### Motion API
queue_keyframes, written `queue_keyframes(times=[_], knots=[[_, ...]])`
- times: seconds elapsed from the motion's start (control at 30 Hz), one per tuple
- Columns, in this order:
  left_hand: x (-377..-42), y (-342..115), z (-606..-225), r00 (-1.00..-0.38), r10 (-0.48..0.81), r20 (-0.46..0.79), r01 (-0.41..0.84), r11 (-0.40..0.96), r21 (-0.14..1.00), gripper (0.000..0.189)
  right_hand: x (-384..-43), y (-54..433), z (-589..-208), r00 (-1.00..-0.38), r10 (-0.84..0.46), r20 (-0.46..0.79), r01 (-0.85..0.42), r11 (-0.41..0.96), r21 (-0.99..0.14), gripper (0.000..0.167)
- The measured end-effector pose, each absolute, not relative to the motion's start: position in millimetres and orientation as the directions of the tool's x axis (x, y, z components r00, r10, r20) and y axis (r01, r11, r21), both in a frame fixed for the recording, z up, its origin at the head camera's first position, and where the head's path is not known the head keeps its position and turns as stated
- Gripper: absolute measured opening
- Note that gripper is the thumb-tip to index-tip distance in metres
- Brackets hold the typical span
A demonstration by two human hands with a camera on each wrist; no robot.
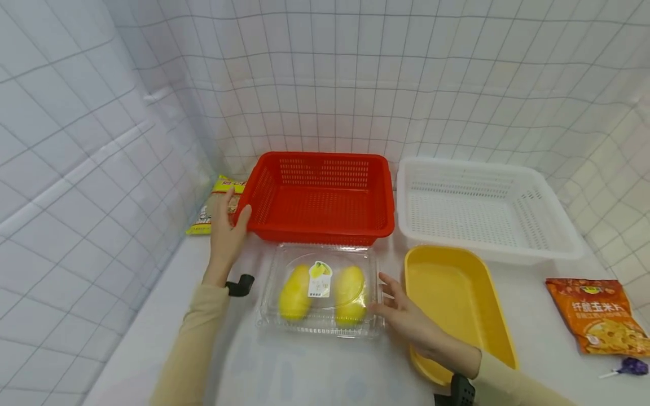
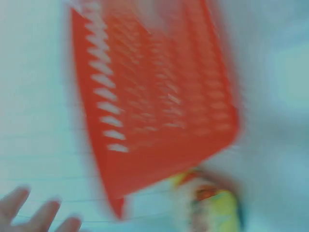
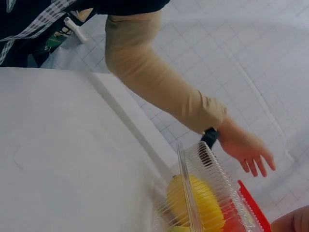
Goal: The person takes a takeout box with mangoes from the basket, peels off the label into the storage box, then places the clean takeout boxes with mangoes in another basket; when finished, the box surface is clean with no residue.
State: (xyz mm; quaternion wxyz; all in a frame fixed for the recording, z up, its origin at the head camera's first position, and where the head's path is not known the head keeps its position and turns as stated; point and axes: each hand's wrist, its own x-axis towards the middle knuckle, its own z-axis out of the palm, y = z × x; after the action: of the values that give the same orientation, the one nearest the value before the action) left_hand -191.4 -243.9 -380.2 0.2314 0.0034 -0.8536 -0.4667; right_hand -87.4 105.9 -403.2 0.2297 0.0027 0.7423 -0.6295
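My left hand [image 1: 225,237] is beside the left end of a red plastic basket [image 1: 325,230], its fingers loosely extended and holding nothing. In the left wrist view its fingers [image 2: 41,217] are apart from the blurred basket. In front of the basket lies a clear plastic clamshell box [image 1: 320,328], lid down. Two yellow mangoes [image 1: 295,296] show through it, with a printed label [image 1: 319,282] on the lid. My right hand [image 1: 413,324] is at the box's right edge, fingertips right at the rim and fingers relaxed. The right wrist view shows the box's ribbed side [image 3: 217,166].
A yellow tray [image 1: 457,282] sits partly under my right forearm. Behind it stands a white perforated basket [image 1: 467,220]. An orange snack bag [image 1: 599,316] and a purple lollipop [image 1: 633,366] lie at the far right. A yellow snack packet [image 1: 202,217] leans behind my left hand.
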Motion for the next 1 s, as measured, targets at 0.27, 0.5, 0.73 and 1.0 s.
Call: queue_keyframes(times=[0.27,0.5,0.73,1.0], knots=[[-99.7,-207.8,-378.4,-0.950,0.178,0.255,0.307,0.670,0.676,0.061,-87.9,117.9,-391.9,-0.921,-0.351,-0.170,0.104,0.199,-0.975,0.071],[-79.2,-187.1,-397.5,-0.941,0.276,0.196,0.337,0.818,0.466,0.078,-99.1,118.5,-388.2,-0.955,-0.296,-0.025,-0.043,0.221,-0.974,0.050],[-84.4,-180.1,-413.2,-0.942,0.255,0.220,0.326,0.854,0.405,0.080,-119.1,110.2,-380.9,-0.927,-0.330,0.178,-0.244,0.170,-0.955,0.028],[-86.0,-177.5,-418.9,-0.966,0.207,0.157,0.257,0.840,0.478,0.084,-144.0,81.7,-370.2,-0.849,-0.475,0.232,-0.402,0.294,-0.867,0.016]])
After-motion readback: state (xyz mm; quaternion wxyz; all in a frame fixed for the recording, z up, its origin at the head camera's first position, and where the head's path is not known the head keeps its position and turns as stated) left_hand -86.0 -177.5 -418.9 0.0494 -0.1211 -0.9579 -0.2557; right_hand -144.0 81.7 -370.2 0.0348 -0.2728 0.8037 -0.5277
